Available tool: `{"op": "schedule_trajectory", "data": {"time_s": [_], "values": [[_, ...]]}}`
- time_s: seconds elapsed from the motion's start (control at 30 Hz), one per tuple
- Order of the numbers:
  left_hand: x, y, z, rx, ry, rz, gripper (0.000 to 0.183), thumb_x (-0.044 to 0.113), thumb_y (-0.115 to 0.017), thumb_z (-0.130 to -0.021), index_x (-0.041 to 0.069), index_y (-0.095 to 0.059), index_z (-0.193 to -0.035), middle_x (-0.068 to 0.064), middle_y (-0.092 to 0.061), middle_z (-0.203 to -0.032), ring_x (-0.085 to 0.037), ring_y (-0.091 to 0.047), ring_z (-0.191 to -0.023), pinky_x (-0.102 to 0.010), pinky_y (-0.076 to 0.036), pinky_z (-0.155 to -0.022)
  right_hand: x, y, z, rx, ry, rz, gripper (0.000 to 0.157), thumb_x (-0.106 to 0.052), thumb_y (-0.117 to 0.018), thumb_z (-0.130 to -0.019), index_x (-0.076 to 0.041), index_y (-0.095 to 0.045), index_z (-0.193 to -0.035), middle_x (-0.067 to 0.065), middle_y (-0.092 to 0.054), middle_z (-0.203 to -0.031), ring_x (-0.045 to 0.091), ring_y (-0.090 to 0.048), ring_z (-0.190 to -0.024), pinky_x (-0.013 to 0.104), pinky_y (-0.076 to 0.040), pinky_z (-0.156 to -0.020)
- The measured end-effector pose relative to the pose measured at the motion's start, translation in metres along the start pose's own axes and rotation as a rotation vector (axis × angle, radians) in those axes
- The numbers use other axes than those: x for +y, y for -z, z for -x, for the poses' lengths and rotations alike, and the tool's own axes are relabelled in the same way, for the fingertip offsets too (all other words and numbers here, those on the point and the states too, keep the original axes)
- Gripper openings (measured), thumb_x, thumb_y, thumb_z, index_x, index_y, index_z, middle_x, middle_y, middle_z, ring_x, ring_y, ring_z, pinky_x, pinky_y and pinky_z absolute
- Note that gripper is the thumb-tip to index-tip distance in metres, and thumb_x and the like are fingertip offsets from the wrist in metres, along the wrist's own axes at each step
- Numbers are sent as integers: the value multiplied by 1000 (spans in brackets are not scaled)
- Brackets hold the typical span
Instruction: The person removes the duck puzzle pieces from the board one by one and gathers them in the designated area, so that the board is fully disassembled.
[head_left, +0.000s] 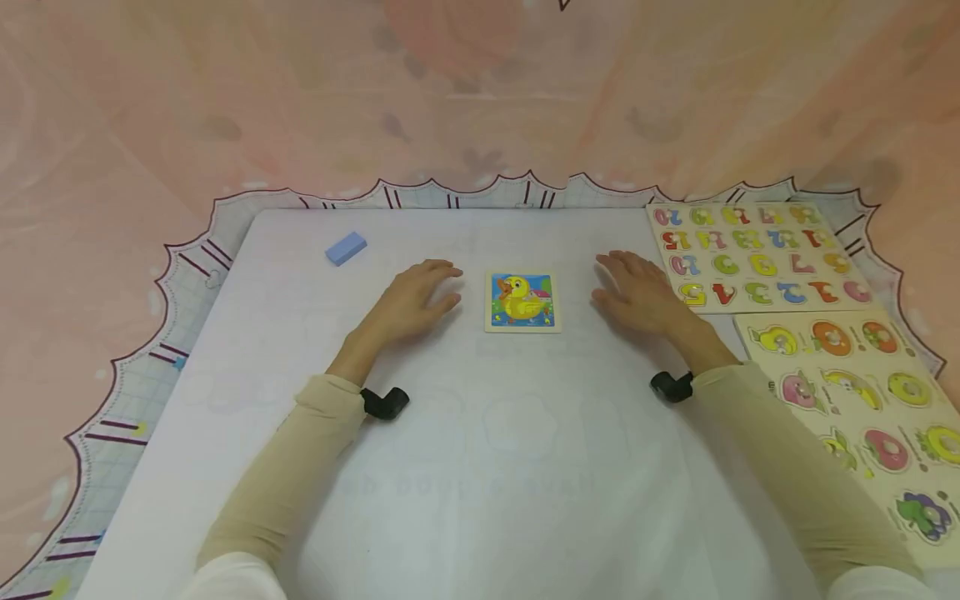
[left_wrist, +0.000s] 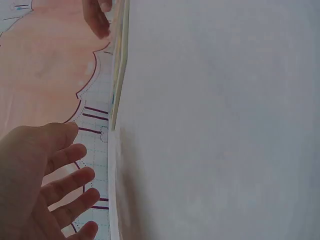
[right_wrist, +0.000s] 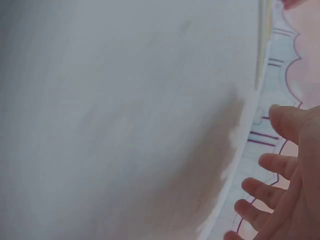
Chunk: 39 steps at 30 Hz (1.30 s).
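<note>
A small square duck picture puzzle (head_left: 522, 302) with a pale frame lies on the white tabletop (head_left: 480, 500), between the two hands. To its left is my left hand (head_left: 415, 302), fingers relaxed and apart from the puzzle, holding nothing. My right hand (head_left: 639, 296) is on the other side, its fingers loosely spread and likewise holding nothing. In the left wrist view the left hand (left_wrist: 50, 185) shows its spread fingers; the right wrist view shows the right hand (right_wrist: 280, 180) the same way.
A blue block (head_left: 347, 249) lies at the back left. On the right are a number puzzle board (head_left: 667, 308) and, nearer, a fruit puzzle board (head_left: 795, 425), partly under the right forearm. A scalloped cloth edge (head_left: 465, 197) borders the table.
</note>
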<state>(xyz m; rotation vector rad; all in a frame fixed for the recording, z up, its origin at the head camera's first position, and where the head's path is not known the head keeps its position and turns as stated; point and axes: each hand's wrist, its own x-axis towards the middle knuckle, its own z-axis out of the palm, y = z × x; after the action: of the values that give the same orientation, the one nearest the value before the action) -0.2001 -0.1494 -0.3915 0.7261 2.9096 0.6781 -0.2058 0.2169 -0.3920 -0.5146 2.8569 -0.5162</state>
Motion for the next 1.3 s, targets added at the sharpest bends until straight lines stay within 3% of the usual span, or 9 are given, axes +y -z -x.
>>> {"op": "schedule_trajectory", "data": {"time_s": [0.2, 0.47, 0.67, 1.03, 1.3], "values": [[10, -12, 0, -4, -67, 133, 35, 28, -56, -94, 16, -58, -127, -6, -50, -137, -27, -43, -131, -51, -31, -110, -12, -5, -10, 17, 35, -117, 54, -30, -51, -96, -12, -34, -144, 16, -29, -151, 37, -24, -141, 58, -20, -113], [13, -33, 1, 48, -129, 210, 31, 24, -59, -93, 15, -61, -122, -7, -52, -134, -26, -45, -129, -51, -32, -108, -31, -11, -18, -21, 79, -201, 48, -23, -53, -95, -8, -41, -140, 16, -37, -146, 34, -31, -138, 52, -25, -114], [17, -43, 2, 114, -118, 175, 32, 27, -63, -90, 17, -62, -120, -6, -53, -133, -27, -46, -127, -53, -30, -107, -42, -17, -27, 14, 86, -224, 45, -23, -55, -94, -8, -47, -135, 15, -42, -143, 33, -34, -136, 51, -27, -113], [19, -49, 3, 113, -139, 92, 36, 33, -60, -92, 23, -60, -126, -7, -47, -141, -28, -38, -134, -54, -22, -110, -67, -27, -47, -2, 133, -318, 40, -22, -55, -95, -12, -51, -133, 13, -41, -142, 32, -36, -134, 54, -28, -112], [15, -52, 5, 131, -158, 73, 36, 36, -58, -93, 25, -60, -127, -5, -48, -141, -25, -37, -134, -53, -22, -110, -78, -33, -60, -32, 190, -264, 42, -22, -49, -98, -12, -48, -138, 16, -40, -141, 35, -34, -129, 56, -28, -109]]}}
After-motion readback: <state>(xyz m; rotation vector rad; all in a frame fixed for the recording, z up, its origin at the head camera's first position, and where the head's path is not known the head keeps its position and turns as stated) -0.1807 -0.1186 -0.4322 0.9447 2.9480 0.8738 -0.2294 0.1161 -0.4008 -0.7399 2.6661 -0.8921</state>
